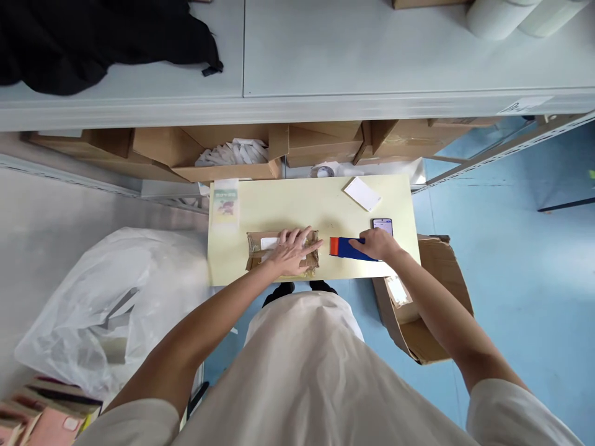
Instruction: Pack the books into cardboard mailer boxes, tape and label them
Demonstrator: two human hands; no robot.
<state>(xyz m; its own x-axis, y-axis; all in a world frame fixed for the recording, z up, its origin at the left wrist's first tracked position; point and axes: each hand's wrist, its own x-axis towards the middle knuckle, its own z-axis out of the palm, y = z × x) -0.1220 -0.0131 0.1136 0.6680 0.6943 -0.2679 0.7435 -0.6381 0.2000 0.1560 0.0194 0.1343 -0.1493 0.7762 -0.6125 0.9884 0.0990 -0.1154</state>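
A small cardboard box (255, 243) wrapped in clear tape lies on the pale yellow table (279, 201), with white labels on top. My left hand (294, 251) rests on its right half, fingers spread, and covers part of the labels. To the right, my right hand (379, 243) is closed on the far end of a flat blue piece with an orange tip (348, 248); whether this is a slim box or a packet I cannot tell. The orange end points toward the cardboard box, a small gap apart. Behind my right hand lies a phone (383, 224) with its screen lit.
A white card (362, 194) and a printed sheet (225, 204) lie on the table. Open cartons (227, 170) line the shelf behind, beside a tape roll (324, 171). An open cardboard box (425, 337) stands on the floor at right, a plastic bag (153, 266) at left.
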